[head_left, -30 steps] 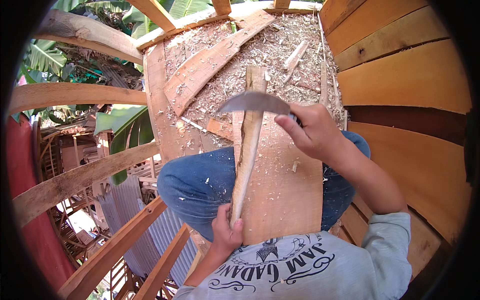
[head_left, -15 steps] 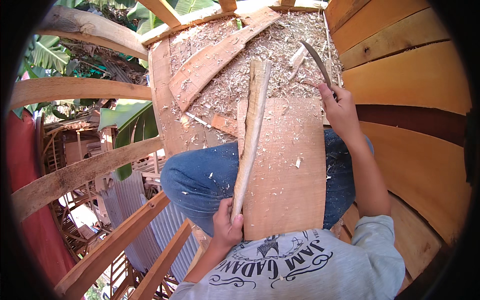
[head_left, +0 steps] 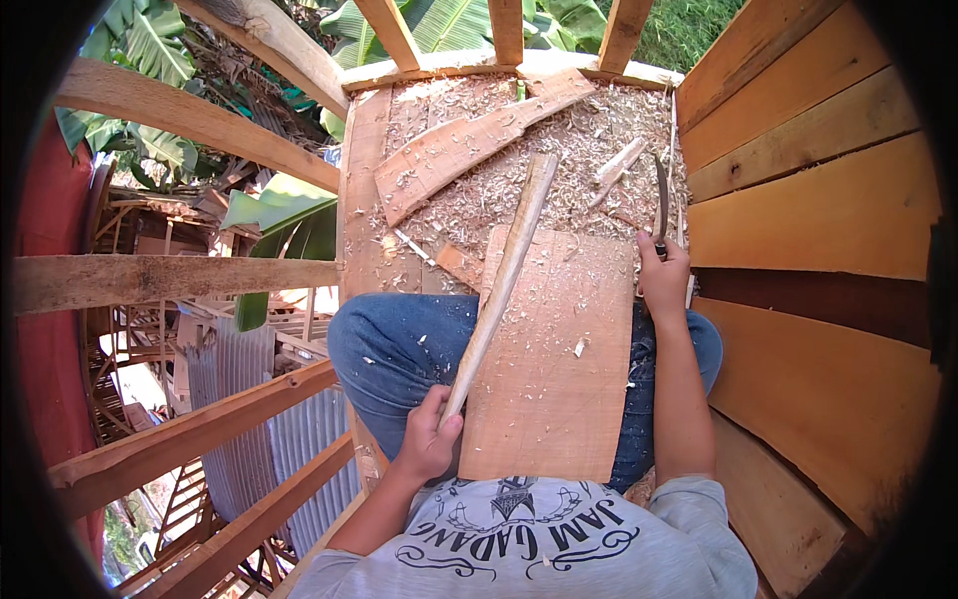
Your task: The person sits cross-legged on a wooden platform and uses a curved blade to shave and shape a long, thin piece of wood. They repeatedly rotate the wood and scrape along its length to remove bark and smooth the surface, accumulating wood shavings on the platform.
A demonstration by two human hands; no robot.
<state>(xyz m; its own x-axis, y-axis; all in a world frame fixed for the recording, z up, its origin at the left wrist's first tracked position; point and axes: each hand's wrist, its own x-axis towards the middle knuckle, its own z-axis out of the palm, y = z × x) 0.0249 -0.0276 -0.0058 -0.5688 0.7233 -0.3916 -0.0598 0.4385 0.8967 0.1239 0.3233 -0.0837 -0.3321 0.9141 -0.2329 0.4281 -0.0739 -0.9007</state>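
My left hand [head_left: 431,436] is closed round the lower end of a long, pale wooden stick [head_left: 507,275] with a darker edge. The stick slants up and away across a flat wooden board [head_left: 559,369] lying on my lap between my knees. Off to the right of the board, my right hand [head_left: 664,278] grips a knife with a curved dark blade [head_left: 662,200]. The blade points away from me and is apart from the stick. Most of the knife's handle is hidden in my fingers.
Shavings [head_left: 569,190] cover the plank floor ahead. On them lie a broad plank offcut [head_left: 469,145], a split wood piece [head_left: 621,165] and a small block [head_left: 460,266]. A slatted railing [head_left: 200,270] runs along the left; a plank wall [head_left: 808,220] stands close on the right.
My right hand has lowered with the knife, and the blade has turned more upright. The stick now leans further to the right. The whole view has shifted, showing more beyond the far railing.
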